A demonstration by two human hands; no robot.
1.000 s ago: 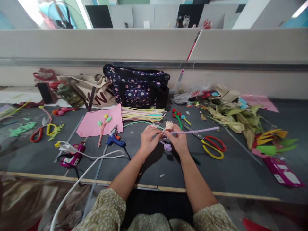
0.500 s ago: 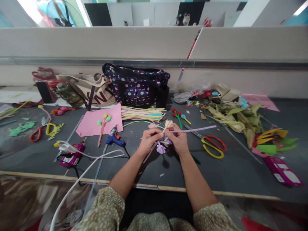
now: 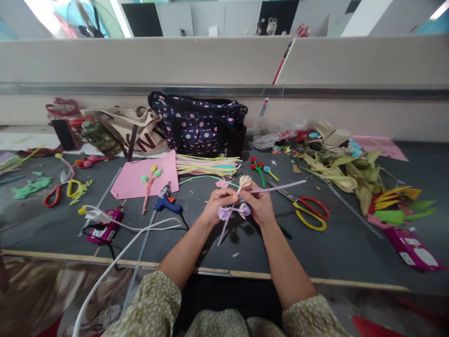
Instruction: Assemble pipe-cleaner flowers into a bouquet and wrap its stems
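Observation:
My left hand (image 3: 218,206) pinches the stem of a small flower spray just under its cream flower (image 3: 245,181). Two pale purple flowers (image 3: 223,213) hang below my fingers, and the purple stem slants down toward me. Close beside it, my right hand (image 3: 261,206) is closed on a purple pipe cleaner (image 3: 287,186), whose free end sticks out to the right. My fingertips hide where the pipe cleaner meets the stem. Right of my hands lie scissors (image 3: 310,213) with red and yellow handles. A blue glue gun (image 3: 167,201) rests to the left.
Pink paper (image 3: 122,180) and a bundle of pipe cleaners (image 3: 206,164) lie behind my hands, before a dark patterned bag (image 3: 199,124). Dried corn husks (image 3: 345,178) cover the right side. A white cable (image 3: 115,264) crosses the front left edge near a magenta device (image 3: 107,227).
The flower spray has turned in my fingers: the purple flowers now show further left and the stem's lower end has swung right. The pipe cleaner's free end reaches less far right.

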